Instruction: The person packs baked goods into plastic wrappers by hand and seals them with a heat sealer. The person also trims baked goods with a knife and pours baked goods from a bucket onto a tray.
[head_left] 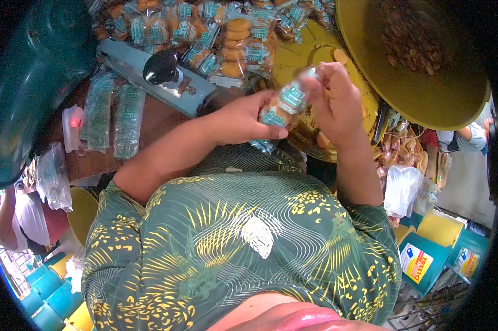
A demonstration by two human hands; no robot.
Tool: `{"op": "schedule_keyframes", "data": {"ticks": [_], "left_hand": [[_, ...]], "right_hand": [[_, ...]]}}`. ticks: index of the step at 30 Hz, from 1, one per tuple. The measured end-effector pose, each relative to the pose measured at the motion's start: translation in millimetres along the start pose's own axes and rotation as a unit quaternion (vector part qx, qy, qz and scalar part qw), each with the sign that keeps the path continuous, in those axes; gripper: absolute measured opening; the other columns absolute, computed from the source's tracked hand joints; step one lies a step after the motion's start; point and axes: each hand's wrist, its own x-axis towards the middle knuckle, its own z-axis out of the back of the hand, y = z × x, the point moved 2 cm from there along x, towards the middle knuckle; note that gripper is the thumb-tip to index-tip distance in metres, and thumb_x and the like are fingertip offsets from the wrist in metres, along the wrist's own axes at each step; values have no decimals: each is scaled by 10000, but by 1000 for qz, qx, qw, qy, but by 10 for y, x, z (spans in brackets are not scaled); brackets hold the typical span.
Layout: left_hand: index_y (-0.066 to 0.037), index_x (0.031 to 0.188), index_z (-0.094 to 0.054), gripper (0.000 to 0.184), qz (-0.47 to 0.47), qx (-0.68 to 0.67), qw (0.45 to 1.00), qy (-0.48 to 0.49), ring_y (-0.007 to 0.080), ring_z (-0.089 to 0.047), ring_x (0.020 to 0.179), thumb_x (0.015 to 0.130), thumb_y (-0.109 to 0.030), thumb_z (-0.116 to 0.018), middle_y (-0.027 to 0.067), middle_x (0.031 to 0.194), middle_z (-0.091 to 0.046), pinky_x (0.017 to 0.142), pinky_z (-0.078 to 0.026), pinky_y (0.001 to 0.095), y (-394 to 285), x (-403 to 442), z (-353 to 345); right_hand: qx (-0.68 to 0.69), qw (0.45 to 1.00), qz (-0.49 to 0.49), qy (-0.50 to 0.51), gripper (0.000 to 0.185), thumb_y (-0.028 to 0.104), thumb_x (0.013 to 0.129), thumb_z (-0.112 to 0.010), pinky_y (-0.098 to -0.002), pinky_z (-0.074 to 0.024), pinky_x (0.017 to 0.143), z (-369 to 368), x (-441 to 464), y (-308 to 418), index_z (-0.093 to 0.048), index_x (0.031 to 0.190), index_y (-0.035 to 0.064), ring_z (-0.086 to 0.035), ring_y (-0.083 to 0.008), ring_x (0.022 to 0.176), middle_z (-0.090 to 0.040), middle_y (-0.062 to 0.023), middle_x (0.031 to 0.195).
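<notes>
A clear plastic packet of cookies [284, 105] with teal print is tilted in front of my chest. My left hand [249, 118] wraps round its lower part, thumb across the front. At the upper end of the packet, my right hand [336, 96] is closed with the fingertips pinched; that end is blurred, and I cannot tell whether a loose cookie is also between them. Beneath my right hand lies a yellow basin [309, 47] with a few loose round cookies [340, 56].
Many filled cookie packets [238, 41] lie heaped at the back. A blue bar sealer [149, 71] with a black knob stands left of them, near flat printed bags [128, 121]. A large yellow tub [442, 94] holding brown pieces rises on the right. Teal containers [422, 262] stand lower right.
</notes>
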Motion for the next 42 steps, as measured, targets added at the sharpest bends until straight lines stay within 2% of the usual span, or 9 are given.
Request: {"op": "schedule_keyframes", "data": {"ticks": [5, 7, 10, 13, 17, 20, 23, 33, 42], "left_hand": [[-44, 1345, -461, 683, -1, -34, 999, 19, 145, -573, 1113, 790, -217, -819, 35, 1190, -631, 988, -440, 329, 95, 42, 19], [-18, 1329, -466, 646, -6, -37, 999, 14, 124, -570, 1065, 801, -181, -801, 43, 1157, -628, 959, -445, 307, 78, 40, -13], [2, 1326, -463, 638, -8, -26, 1000, 9, 118, -568, 1045, 805, -165, -792, 54, 1148, -627, 947, -446, 297, 53, 23, -50], [12, 1332, -455, 659, -20, -1, 1000, -3, 130, -567, 1053, 800, -175, -796, 65, 1163, -623, 947, -447, 300, 63, 40, -13], [18, 1328, -455, 672, 9, 63, 998, -25, 144, -564, 1061, 794, -199, -801, 79, 1177, -615, 940, -451, 306, 11, 16, 36], [22, 1321, -459, 672, 17, 81, 997, -10, 147, -562, 1068, 794, -213, -802, 92, 1187, -611, 935, -455, 309, 93, 66, 27], [14, 1318, -466, 672, 1, 77, 997, 5, 153, -563, 1068, 789, -225, -804, 95, 1190, -613, 935, -457, 316, 166, 98, 14], [-40, 1343, -461, 665, -23, 107, 993, -43, 147, -559, 1076, 801, -219, -802, 62, 1162, -617, 949, -455, 329, 12, -90, 109], [-54, 1432, -370, 786, -94, 36, 995, -15, 157, -502, 1162, 804, -236, -808, 64, 1271, -548, 1009, -402, 356, -56, -130, 9]], "right_hand": [[34, 998, -21, -46, 254, 262, 932, -642, -394, -513, 793, 272, 258, -395, -603, 974, 15, -649, -336, 854, -665, -166, 886], [-133, 982, -103, -80, 236, 230, 993, -562, -316, -486, 824, 441, 496, -962, -602, 1024, -1, -632, -176, 882, -674, -85, 945], [-403, 907, -123, -32, 231, 222, 970, -602, -321, -484, 833, 559, 538, -1679, -617, 1041, 3, -634, -187, 895, -685, -87, 959], [-276, 928, -252, 18, 183, 170, 943, -641, -299, -487, 814, 592, 532, -1669, -622, 1017, 3, -627, -156, 886, -680, -64, 942], [-12, 985, -174, -15, 131, 22, 886, -673, -240, -479, 772, 646, 474, -1376, -614, 1001, 0, -595, -83, 869, -659, -23, 938], [189, 975, -116, 35, 167, 138, 878, -702, -308, -507, 816, 569, 324, -734, -659, 967, 3, -634, -123, 881, -691, -46, 923], [87, 980, 3, 181, 171, 140, 874, -699, -323, -509, 819, 410, 256, -407, -669, 959, -6, -647, -168, 885, -694, -81, 932], [-161, 968, 186, 48, 237, 209, 834, -719, -394, -509, 776, 144, 257, 218, -655, 905, -8, -637, -328, 851, -656, -161, 914], [7, 993, 53, 106, 252, 120, 880, -673, -339, -537, 794, 37, 216, 283, -609, 1092, 0, -687, -236, 868, -678, -143, 941]]}}
